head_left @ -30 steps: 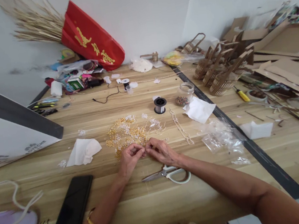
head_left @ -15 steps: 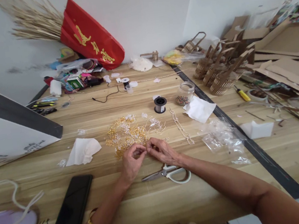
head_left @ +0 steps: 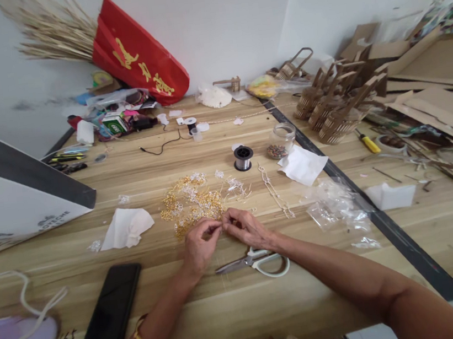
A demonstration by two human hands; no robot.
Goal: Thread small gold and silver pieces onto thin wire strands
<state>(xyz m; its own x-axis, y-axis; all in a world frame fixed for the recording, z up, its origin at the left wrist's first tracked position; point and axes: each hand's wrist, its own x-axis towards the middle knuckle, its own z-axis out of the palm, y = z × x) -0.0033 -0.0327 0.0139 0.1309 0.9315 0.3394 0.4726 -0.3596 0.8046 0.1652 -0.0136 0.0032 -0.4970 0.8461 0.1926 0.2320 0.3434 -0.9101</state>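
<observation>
My left hand (head_left: 202, 244) and my right hand (head_left: 246, 227) meet fingertip to fingertip over the wooden table. Both are closed in a pinch, and whatever sits between the fingertips is too small to name. Just beyond them spreads a pile of gold and silver beads (head_left: 191, 199). A few thin clear strips (head_left: 235, 186) lie right of the pile. Farther right rests a linked chain (head_left: 272, 192). Scissors with pale handles (head_left: 270, 264) lie beneath my right wrist, blades pointing left. A black spool of fine wire (head_left: 243, 158) stands behind the beads.
A black phone (head_left: 107, 321) lies by my left forearm, near a crumpled white tissue (head_left: 126, 228). To the right are clear plastic bags (head_left: 335, 208), a glass jar of beads (head_left: 280, 140) and small woven baskets (head_left: 335, 105). A large white box (head_left: 18, 202) stands at left.
Almost nothing differs. Both hands keep their pinch in the same place, and the whole view has shifted very slightly.
</observation>
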